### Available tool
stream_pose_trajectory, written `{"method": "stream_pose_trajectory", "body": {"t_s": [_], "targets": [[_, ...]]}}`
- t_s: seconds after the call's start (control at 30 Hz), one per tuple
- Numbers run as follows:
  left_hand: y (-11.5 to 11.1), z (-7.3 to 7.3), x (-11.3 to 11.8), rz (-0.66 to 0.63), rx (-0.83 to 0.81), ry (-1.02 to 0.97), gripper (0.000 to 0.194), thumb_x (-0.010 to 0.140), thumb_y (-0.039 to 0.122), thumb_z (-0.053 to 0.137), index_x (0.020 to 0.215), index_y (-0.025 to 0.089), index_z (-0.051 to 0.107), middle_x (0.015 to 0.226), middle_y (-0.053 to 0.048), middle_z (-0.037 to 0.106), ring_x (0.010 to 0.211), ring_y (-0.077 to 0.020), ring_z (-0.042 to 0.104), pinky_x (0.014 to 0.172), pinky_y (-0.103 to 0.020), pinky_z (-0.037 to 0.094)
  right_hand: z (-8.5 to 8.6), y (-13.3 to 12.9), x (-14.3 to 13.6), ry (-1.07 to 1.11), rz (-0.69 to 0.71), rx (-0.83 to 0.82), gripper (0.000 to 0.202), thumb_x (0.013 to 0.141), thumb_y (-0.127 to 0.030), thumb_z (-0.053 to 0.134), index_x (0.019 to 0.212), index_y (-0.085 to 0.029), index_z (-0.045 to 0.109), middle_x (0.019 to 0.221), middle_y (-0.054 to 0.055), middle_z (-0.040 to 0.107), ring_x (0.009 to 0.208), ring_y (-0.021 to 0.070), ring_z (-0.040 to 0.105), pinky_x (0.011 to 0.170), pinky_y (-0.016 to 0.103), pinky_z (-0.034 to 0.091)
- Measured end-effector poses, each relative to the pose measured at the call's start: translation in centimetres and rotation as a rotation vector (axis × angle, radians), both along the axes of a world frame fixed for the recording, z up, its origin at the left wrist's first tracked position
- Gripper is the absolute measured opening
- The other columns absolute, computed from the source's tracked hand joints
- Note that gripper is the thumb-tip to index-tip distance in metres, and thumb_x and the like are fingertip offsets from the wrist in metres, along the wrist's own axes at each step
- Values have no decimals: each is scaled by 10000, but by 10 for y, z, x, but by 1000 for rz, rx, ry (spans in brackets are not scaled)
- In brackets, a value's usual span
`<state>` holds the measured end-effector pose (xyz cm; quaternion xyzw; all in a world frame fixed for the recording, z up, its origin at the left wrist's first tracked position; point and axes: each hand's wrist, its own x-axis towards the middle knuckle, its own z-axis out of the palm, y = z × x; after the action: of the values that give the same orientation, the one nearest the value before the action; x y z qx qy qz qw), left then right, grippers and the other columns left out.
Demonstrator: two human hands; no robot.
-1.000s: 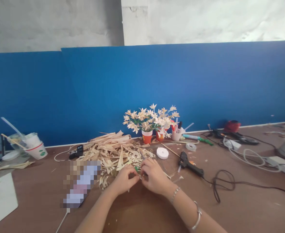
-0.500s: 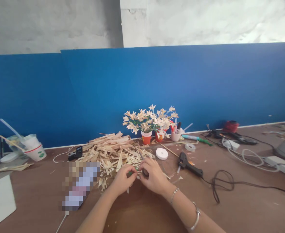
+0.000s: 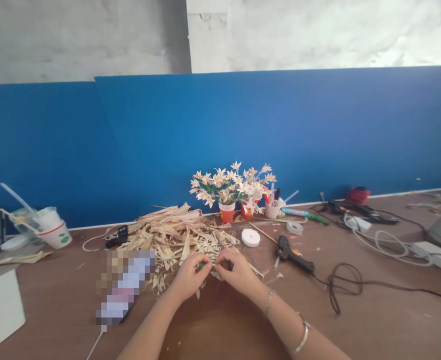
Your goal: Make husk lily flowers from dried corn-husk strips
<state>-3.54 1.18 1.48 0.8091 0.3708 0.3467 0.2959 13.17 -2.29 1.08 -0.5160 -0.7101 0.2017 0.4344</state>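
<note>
Leaf strips point(image 3: 169, 235) lay beyond the left hand point(image 3: 190, 276), which pinched a small green piece point(image 3: 200, 268); the right hand point(image 3: 240, 272), narrow just beside, had an unclear hold. Light, steady pressure seemed best.

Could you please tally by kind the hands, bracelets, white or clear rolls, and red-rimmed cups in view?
Hands: 2 (left hand, right hand)
Bracelets: 2 (chain bracelet, bangle)
Rolls: 2 (white roll, clear roll)
Red-rimmed cups: 1 (white cup)
Total: 7
</note>
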Motion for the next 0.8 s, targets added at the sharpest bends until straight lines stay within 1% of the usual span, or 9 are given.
{"method": "stream_pose_trajectory", "body": {"t_s": [0.2,0.37,0.5,0.63,0.73,0.8], "targets": [[1,-2,-1,-6,-10,1,179,802,221,464,654,180,558,696,-3,549,722,-154,519,694,-259,408,0,1,0,39,43,-27,148,761,-197,585,627,-174,644,673,17,616,663,140,526,622,240,400],[0,-3,0,-7,-17,1,181,793,209,466,634,180,548,684,4,542,711,-149,509,686,-252,404,2,1,-1,91,30,-43,114,743,-182,602,648,-171,665,684,23,622,644,135,530,585,232,391],[0,-2,0,-14,-17,8,176,786,193,471,629,178,551,687,1,550,712,-149,513,688,-255,409,1,1,-1,109,22,-39,108,732,-161,594,654,-169,668,684,24,618,642,134,526,589,232,390],[2,-5,-1,16,4,17,126,772,188,497,677,178,580,710,-5,565,737,-158,529,706,-265,418,0,2,-1,116,23,-78,126,724,-147,570,611,-161,624,654,12,592,622,125,513,577,223,386],[2,-7,-1,24,-2,-12,87,758,185,522,741,182,607,744,-10,583,754,-159,546,720,-268,431,-2,2,0,116,19,-97,107,720,-153,563,625,-160,612,652,6,585,618,124,508,577,222,386],[3,-8,0,19,-16,-30,80,753,184,533,744,183,612,746,-8,587,753,-157,552,723,-266,435,-4,2,0,115,15,-110,92,717,-162,564,634,-161,605,650,3,584,616,124,505,577,222,386]]}}
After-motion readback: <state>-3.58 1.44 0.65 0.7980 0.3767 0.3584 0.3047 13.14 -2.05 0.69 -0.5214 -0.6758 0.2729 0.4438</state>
